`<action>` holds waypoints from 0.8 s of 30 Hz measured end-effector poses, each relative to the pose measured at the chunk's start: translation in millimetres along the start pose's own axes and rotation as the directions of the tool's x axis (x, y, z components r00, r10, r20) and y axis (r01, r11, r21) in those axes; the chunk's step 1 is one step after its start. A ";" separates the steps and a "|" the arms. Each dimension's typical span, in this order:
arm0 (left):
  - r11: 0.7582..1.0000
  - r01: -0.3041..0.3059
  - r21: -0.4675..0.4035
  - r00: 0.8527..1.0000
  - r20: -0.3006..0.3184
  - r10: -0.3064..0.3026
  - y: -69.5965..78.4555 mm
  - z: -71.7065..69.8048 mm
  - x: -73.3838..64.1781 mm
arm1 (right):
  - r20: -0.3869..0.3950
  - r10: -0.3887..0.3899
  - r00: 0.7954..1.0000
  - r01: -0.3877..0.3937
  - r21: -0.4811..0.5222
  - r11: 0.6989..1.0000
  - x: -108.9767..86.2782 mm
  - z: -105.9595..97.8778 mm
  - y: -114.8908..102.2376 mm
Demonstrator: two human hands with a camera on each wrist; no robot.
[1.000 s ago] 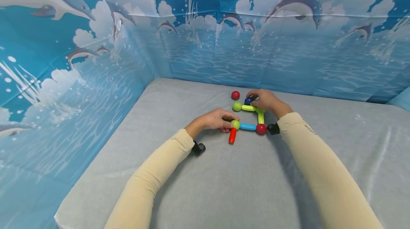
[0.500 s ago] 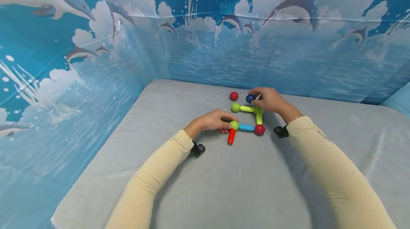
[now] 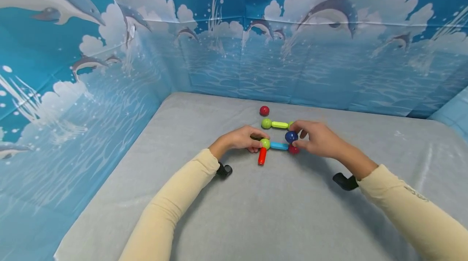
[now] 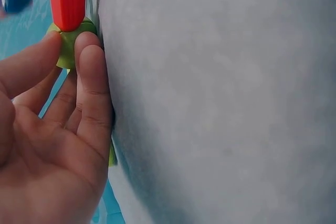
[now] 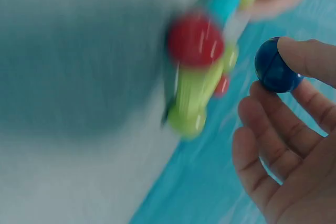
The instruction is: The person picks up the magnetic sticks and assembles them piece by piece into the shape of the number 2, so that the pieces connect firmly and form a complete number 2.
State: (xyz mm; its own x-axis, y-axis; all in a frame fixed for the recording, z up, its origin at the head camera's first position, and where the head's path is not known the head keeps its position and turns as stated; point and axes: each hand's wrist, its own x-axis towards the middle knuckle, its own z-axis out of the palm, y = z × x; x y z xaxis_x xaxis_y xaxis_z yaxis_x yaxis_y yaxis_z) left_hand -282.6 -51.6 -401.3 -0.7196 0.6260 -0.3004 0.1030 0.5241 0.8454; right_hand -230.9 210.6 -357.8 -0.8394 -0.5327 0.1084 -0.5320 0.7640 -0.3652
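Note:
My left hand [image 3: 242, 137] pinches a green ball [image 3: 265, 143] between thumb and fingers. From that ball a red rod [image 3: 262, 156] points toward me, and a light-blue rod [image 3: 279, 146] runs right to a red ball [image 3: 293, 149]. My right hand [image 3: 317, 138] grips a dark-blue ball [image 5: 275, 66] by thumb and fingertips, above the red ball in the head view. In the right wrist view a yellow-green rod [image 5: 193, 88] links the red ball to another green ball [image 5: 187, 121]. A second yellow-green rod [image 3: 280, 124] ends in a green ball [image 3: 266, 123] on the far side.
A loose red ball [image 3: 264, 111] lies behind the joined pieces. All of it rests on a grey cloth surface [image 3: 241, 212]. Blue dolphin-print curtains [image 3: 234, 58] rise at the back and left. Black wrist mounts [image 3: 345, 182] stick out beneath both sleeves.
My right hand has lifted the dark-blue ball from beside the far yellow-green rod and brought it nearer me, over the red ball. The left hand keeps its pinch on the green ball.

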 end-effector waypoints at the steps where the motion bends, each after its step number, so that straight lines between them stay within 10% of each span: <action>1: 1.000 0.000 0.004 1.000 0.001 0.000 1.0 0.1 -0.1 | 0.009 -0.016 1.000 0.016 0.020 1.000 -6.5 3.1 -5.4; 13: 1.000 -0.017 0.024 1.000 0.007 0.016 3.8 -1.3 -2.4 | 0.119 -0.114 0.986 0.073 0.306 0.949 -40.2 26.5 -51.0; 24: 1.000 -0.014 0.022 1.000 0.002 0.013 0.5 -0.3 -3.5 | 0.144 -0.142 0.979 0.096 0.287 0.953 -34.9 50.3 -54.0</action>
State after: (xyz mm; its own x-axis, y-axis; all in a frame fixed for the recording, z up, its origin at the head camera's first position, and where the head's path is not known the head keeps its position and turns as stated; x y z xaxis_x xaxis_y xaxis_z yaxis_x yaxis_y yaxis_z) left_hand -280.3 -53.7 -399.7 -0.7166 0.6343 -0.2900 0.1277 0.5281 0.8395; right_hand -167.3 169.7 -388.4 -0.7304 -0.6826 0.0254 -0.5558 0.5723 -0.6029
